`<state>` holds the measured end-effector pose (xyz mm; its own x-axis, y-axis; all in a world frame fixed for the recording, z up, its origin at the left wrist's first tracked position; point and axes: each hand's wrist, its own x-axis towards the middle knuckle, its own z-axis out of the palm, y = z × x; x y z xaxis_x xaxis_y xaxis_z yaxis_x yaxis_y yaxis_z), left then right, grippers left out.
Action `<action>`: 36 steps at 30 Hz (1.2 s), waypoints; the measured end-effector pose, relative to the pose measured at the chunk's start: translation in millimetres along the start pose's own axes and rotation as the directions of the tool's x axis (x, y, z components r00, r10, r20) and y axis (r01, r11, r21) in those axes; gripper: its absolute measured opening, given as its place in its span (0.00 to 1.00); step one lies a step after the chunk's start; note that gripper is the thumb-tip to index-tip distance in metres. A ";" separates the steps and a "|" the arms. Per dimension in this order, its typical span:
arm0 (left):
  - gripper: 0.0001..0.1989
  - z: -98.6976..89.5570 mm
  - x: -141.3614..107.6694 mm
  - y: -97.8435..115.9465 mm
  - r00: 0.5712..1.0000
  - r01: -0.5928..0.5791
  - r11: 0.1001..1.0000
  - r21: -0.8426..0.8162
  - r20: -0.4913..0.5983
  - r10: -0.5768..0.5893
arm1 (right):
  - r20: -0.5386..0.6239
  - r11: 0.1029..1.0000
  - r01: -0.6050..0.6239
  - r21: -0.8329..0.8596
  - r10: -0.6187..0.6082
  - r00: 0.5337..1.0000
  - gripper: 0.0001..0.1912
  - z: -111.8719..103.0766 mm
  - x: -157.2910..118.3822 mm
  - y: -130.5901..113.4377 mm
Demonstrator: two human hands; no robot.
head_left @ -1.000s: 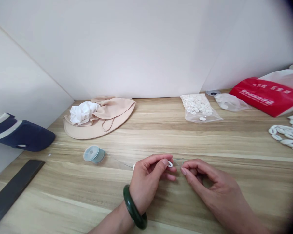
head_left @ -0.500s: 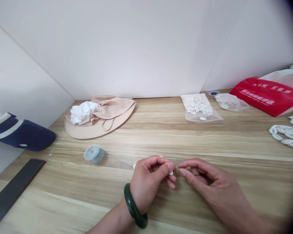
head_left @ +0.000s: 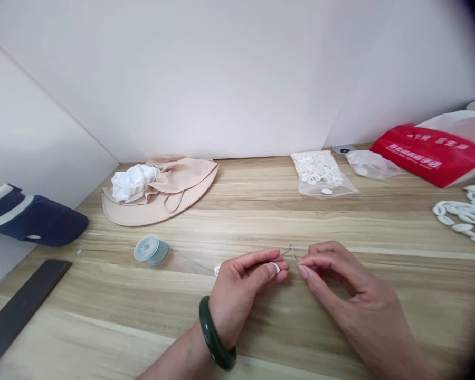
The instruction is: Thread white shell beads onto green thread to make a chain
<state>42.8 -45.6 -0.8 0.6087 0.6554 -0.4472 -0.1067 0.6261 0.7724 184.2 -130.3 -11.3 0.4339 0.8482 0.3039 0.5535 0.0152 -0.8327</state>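
Note:
My left hand (head_left: 245, 285), with a dark green bangle (head_left: 216, 335) on its wrist, pinches a small white shell (head_left: 275, 267) between thumb and fingers. Opposite it, my right hand (head_left: 348, 290) has thumb and forefinger closed on a thin grey-green cord (head_left: 292, 248), which loops upward in the gap between the hands. Another white shell (head_left: 217, 269) shows just behind my left hand. From there the cord runs left to a pale blue spool (head_left: 153, 250) lying on its side on the table. Whatever lies under my left palm is hidden.
At the back lies a clear bag of white shells (head_left: 316, 169), with a smaller plastic bag (head_left: 374, 164) and a red bag (head_left: 431, 153) to its right. Strung shells (head_left: 465, 214) rest at the right edge. Leftward are a beige hat (head_left: 162, 195), a navy bottle (head_left: 51, 219) and a dark flat bar (head_left: 24, 311).
My right hand has drawn slightly away to the right, and the cord between the hands now bends into a loop. My left fingers have straightened, showing more of the shell.

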 end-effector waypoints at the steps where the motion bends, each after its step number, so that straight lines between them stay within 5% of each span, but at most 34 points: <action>1: 0.16 -0.4 0.1 0.3 1.000 -0.003 1.000 0.005 -0.003 0.003 | -0.011 1.000 0.018 -0.002 -0.018 1.000 0.03 0.4 0.4 -0.6; 36: 0.12 1.5 -0.9 2.3 0.997 -0.067 0.994 0.087 -0.025 0.070 | 0.063 0.999 0.035 -0.031 -0.033 0.997 0.06 3.9 1.0 -1.9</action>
<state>43.1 -45.4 2.0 0.5802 0.7077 -0.4032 -0.0784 0.5412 0.8372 180.7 -127.5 -11.3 0.3693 0.8791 0.3014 0.5899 0.0288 -0.8069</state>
